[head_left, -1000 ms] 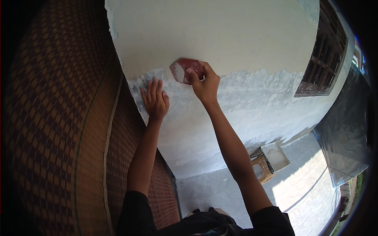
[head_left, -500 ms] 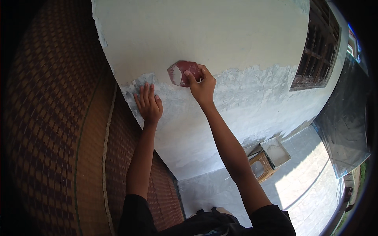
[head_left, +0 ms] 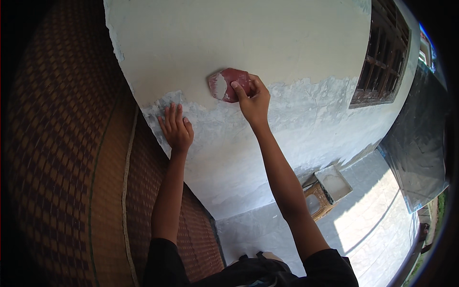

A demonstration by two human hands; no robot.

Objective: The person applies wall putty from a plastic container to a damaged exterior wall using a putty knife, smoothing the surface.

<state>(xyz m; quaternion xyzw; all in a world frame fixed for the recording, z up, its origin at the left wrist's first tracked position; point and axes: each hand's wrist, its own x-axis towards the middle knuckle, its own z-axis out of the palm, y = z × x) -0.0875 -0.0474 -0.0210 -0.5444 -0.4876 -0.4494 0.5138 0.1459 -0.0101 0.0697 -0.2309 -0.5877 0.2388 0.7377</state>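
Observation:
My right hand (head_left: 253, 102) grips a flat, angular red scraper (head_left: 233, 75) with whitish residue across its left part, held at the cream wall (head_left: 229, 33) just above a band of patchy grey plaster (head_left: 306, 105). My left hand (head_left: 177, 126) lies lower and to the left on the grey plaster near the wall's flaking left edge, its fingers apart and holding nothing.
Dark woven matting (head_left: 57, 134) lines the left side. A barred window (head_left: 375, 67) is at upper right, above a dark sheet (head_left: 416, 158). Below, a grey tray (head_left: 333, 184) rests by a tan stool (head_left: 320, 206) on the pale tiled floor (head_left: 368, 225).
The wall has shifted left in the view. My right hand and the scraper have moved rightward along the wall. My left hand stays on the plaster, lower in the picture.

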